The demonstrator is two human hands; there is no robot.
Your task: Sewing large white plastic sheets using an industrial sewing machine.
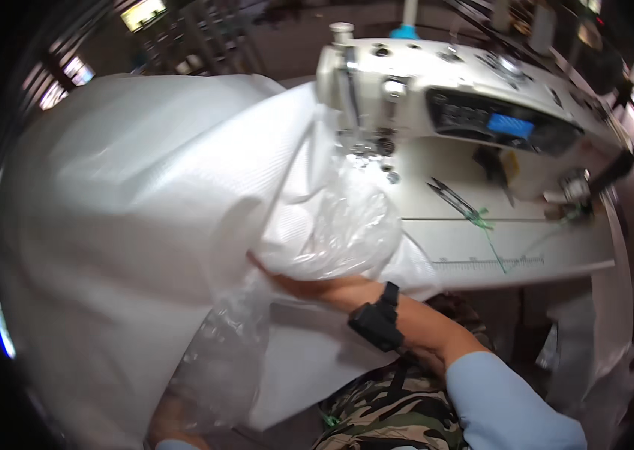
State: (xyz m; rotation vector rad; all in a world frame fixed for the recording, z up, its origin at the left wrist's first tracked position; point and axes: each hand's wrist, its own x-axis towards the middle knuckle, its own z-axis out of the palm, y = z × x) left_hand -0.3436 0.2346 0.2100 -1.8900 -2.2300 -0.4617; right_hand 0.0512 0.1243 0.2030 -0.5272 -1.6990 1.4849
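Note:
A large white woven fabric piece point(129, 172), like a big sack, spreads over the left half of the view and rises to the sewing machine's needle area. Crumpled clear plastic film point(354, 225) bunches beside it, and more film point(223, 360) hangs lower down. My right hand point(294, 286) reaches in between fabric and film, a fingertip against the white fabric; its other fingers are covered. At the lower edge my left hand point(170, 418) is partly behind the hanging film, blurred, its fingers hidden. I cannot tell either hand's grip.
The white sewing machine point(407, 90) with a lit blue display stands at the upper right. On its bed point(452, 240) lie thread snips point(453, 199) with green thread and a printed ruler scale. My camouflage-clad lap point(392, 405) is below the table edge.

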